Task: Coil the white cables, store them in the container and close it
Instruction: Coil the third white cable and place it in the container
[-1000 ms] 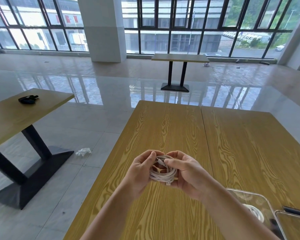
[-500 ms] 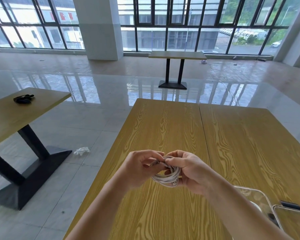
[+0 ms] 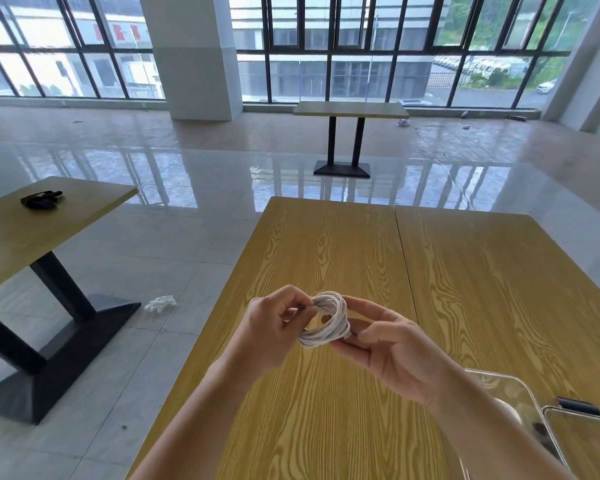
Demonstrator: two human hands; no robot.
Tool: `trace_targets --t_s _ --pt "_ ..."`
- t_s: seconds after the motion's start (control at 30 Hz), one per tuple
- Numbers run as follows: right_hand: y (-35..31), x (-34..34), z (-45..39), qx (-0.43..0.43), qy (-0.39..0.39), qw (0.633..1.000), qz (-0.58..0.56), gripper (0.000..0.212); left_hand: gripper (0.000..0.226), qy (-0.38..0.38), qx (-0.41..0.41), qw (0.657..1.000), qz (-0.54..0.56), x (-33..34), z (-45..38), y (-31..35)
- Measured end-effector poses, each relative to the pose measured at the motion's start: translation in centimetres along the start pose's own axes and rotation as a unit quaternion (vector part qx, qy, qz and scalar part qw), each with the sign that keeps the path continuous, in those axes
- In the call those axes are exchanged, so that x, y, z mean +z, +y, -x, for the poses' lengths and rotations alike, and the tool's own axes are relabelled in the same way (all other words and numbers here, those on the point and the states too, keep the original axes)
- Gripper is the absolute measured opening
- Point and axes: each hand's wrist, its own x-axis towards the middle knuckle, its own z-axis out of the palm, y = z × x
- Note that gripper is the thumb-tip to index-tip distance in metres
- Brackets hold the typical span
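A white cable point(image 3: 328, 318) wound into a small round coil hangs between both hands above the wooden table point(image 3: 343, 258). My left hand point(image 3: 274, 327) pinches the coil's left side with thumb and fingertips. My right hand point(image 3: 392, 348) holds its right side, fingers under the loops. A clear plastic container point(image 3: 510, 389) stands at the bottom right, partly hidden by my right forearm, with another white coil point(image 3: 508, 408) showing inside it. Its clear lid point(image 3: 582, 434) with a dark clip lies just right of it.
The table's left edge runs close beside my left forearm, with tiled floor below. A second table point(image 3: 42, 233) with a black object stands at the left. A white scrap point(image 3: 160, 302) lies on the floor. A third table stands far back by the windows.
The hands have drawn slightly apart, so the coil now shows as an open ring between them. The view has tilted a little.
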Motion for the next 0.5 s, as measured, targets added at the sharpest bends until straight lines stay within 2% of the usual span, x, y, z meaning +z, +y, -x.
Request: trace_targets --t_s 0.1,0.27,0.4,0.5 --pt "0.2 0.2 -0.1 -0.036 0.059 0.994 0.085 0.040 0.005 0.001 -0.001 1.000 -0.020 0.2 0.0 0.1" --pt "0.5 0.9 -0.3 -0.103 0.155 0.952 0.243 0.019 0.003 -0.009 -0.012 0.999 -0.041 0.5 -0.2 0.3" --pt "0.6 0.3 -0.5 -0.112 0.185 0.939 0.266 0.013 0.005 -0.027 -0.030 0.998 -0.041 0.0 -0.2 0.0" --pt "0.4 -0.6 -0.3 -0.103 0.195 0.938 0.266 0.015 0.012 -0.034 -0.073 0.997 0.002 -0.7 -0.3 -0.7"
